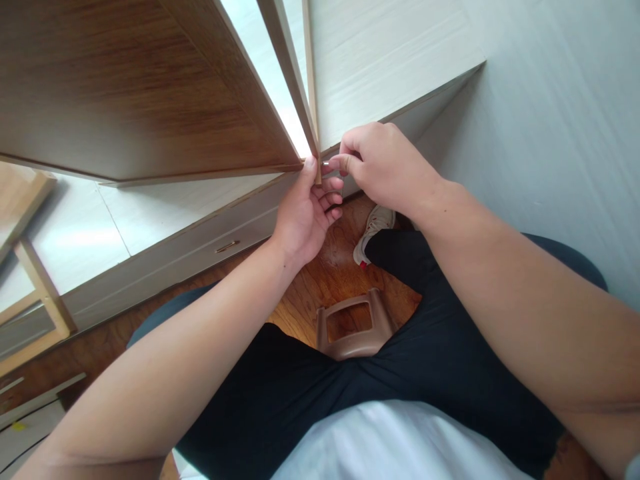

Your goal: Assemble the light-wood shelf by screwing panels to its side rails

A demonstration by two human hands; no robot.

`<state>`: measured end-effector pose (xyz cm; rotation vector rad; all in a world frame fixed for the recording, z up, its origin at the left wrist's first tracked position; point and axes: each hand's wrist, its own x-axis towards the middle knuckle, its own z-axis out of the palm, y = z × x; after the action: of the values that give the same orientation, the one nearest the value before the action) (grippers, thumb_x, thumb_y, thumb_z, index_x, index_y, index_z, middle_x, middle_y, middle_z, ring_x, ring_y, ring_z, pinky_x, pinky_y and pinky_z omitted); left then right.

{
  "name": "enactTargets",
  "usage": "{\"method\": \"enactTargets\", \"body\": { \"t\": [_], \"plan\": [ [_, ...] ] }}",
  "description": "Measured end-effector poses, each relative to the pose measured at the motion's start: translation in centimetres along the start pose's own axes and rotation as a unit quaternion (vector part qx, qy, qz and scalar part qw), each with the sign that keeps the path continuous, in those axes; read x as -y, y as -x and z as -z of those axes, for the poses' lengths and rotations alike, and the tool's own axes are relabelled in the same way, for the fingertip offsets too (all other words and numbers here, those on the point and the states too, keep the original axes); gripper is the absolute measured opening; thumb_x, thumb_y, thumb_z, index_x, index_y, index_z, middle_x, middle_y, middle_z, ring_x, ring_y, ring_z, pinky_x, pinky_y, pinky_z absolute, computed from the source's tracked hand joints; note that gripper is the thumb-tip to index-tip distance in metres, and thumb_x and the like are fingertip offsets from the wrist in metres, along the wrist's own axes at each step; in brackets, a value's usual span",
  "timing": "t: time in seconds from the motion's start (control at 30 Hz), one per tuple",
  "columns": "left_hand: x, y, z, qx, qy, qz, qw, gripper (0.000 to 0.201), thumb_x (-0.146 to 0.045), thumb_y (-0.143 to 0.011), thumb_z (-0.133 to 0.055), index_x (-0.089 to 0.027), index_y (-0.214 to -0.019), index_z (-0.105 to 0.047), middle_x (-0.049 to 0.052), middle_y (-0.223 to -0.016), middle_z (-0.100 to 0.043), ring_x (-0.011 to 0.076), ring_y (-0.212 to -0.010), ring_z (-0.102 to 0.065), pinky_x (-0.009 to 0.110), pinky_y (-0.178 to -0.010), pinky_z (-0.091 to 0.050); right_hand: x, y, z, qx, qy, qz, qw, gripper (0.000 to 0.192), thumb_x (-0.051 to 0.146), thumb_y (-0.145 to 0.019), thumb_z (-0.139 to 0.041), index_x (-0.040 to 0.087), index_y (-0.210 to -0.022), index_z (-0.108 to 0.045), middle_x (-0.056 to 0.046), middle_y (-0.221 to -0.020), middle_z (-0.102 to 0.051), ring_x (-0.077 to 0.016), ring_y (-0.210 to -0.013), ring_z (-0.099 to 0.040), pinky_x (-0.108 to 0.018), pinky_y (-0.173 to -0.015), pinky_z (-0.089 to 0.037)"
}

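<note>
A large brown wooden panel (150,100) stands tilted at the upper left, its lower edge on a pale ledge. Beside its right corner, a narrow wooden strip (290,67) slants down to my hands. My left hand (305,220) holds the strip's lower end, thumb on one side and fingers curled behind. On the strip's right face, my right hand (387,167) pinches a small shiny metal pin (325,163) between thumb and forefinger. Whether it is a screw or a plain peg, I cannot tell.
The pale ledge (390,60) runs diagonally, with a drawer handle (227,247) on its front. A light wooden frame (47,293) leans at the left. Between my legs shows a brown plastic stool (357,343). A pale wall (550,133) rises on the right.
</note>
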<state>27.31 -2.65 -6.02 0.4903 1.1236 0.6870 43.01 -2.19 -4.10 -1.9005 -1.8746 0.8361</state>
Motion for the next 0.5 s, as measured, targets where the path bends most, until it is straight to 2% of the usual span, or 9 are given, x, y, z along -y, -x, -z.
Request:
{"method": "enactTargets", "body": {
  "t": [0.13,0.3,0.5],
  "plan": [
    [-0.26,0.12,-0.17,-0.01,0.006,0.009,1.0,0.044,-0.065,-0.099,-0.062,-0.023,-0.093,-0.07,-0.001,-0.07,-0.07,0.0092,-0.058,-0.062,0.019,-0.051,-0.044,0.12,0.05,0.01,-0.001,0.0,-0.005,1.0,0.032,0.04,-0.1,-0.064,0.024,-0.072,-0.059,-0.007,-0.067,-0.064,-0.024,-0.074,-0.059,-0.036,-0.065,-0.034],
    [-0.34,0.09,-0.08,0.004,0.029,0.009,1.0,0.043,-0.063,-0.1,-0.063,-0.022,-0.09,-0.068,-0.002,-0.069,-0.07,0.0078,-0.056,-0.061,0.018,-0.051,-0.044,0.19,0.05,-0.05,-0.002,-0.003,-0.002,1.0,0.034,0.044,-0.101,-0.063,0.024,-0.073,-0.062,-0.007,-0.066,-0.062,-0.023,-0.071,-0.057,-0.036,-0.063,-0.033],
    [-0.45,0.13,-0.13,0.003,0.036,0.018,0.999,0.043,-0.064,-0.099,-0.064,-0.022,-0.089,-0.068,-0.002,-0.067,-0.069,0.0071,-0.054,-0.061,0.018,-0.05,-0.044,0.34,0.09,-0.1,-0.004,-0.005,-0.005,1.0,0.035,0.04,-0.1,-0.063,0.023,-0.07,-0.06,-0.005,-0.064,-0.06,-0.022,-0.069,-0.056,-0.035,-0.063,-0.033]
  ]
}}
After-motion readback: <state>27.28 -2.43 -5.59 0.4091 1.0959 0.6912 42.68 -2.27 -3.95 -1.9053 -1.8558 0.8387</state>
